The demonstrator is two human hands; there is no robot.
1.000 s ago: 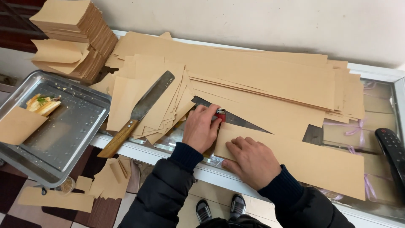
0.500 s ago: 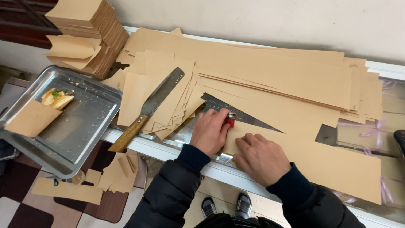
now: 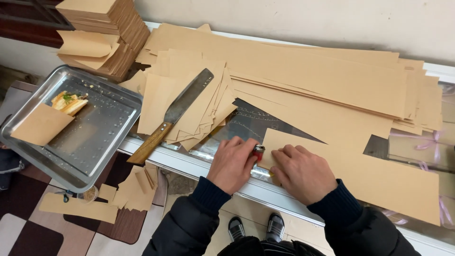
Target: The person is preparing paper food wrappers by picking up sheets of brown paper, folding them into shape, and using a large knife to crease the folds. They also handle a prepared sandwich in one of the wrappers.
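Brown kraft paper sheet, long and flat, lies along the front of the glass counter under the right hand. That hand is spread flat, palm down, fingers fanned on the sheet's near-left corner, probably to pin it so it doesn't slide. Left hand is curled, knuckles up, clasped around a small red lighter with a metal top; the lighter's head sits right at the paper's left edge, touching or just beside it, can't tell which. No flame visible. Both hands sit at the counter's front rim, close together, thumbs almost meeting at the lighter.

Dark sleeves, black jacket; shoes visible on the floor below.

Behind the hands: bare patch of glass with something patterned inside the case, then a wide layered pile of long kraft sheets reaching back to the wall. Left of the hands, a fanned stack of shorter cut kraft pieces with a long steel knife with wooden handle lying diagonally on top, handle hanging over the counter edge toward the person; reads as a weight and kept in easy reach. Far left, a dented metal tray holds a kraft bag with some yellowish food at its mouth. Back left corner: tall stack of folded kraft bags. Paper offcuts lie on the floor below the counter edge.
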